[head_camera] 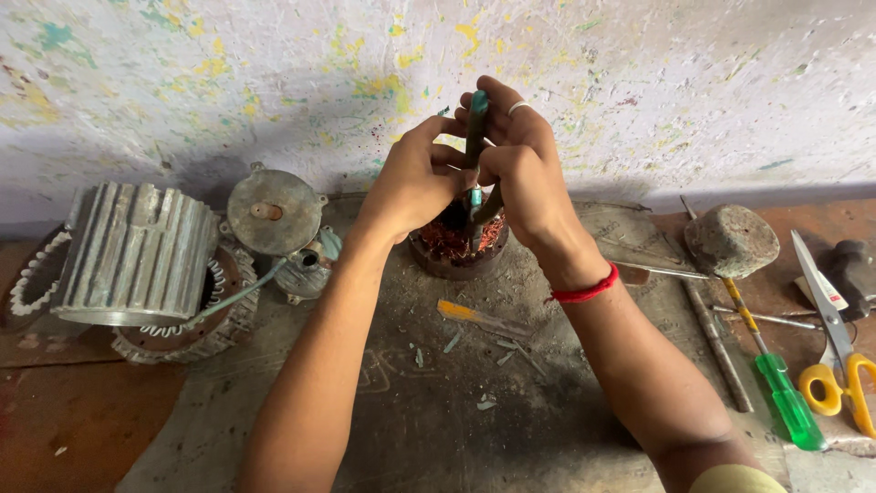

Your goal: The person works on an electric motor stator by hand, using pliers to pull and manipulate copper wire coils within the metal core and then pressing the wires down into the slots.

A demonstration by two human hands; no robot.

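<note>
My left hand (415,178) and my right hand (520,169) are raised together over a round motor stator (456,248) with copper windings, which stands on a dark metal plate (438,393). Both hands grip an upright tool with a teal handle (476,123); its lower end reaches into the copper coils. My right hand wears a ring, and a red thread circles that wrist. The stator's middle is hidden behind my hands.
At left stand a ribbed grey motor housing (137,251), a wound stator ring (196,329) and a round end cover (272,212). At right lie a stone (731,239), a green-handled screwdriver (785,397), yellow-handled scissors (835,342) and metal rods (716,342). A painted wall rises behind.
</note>
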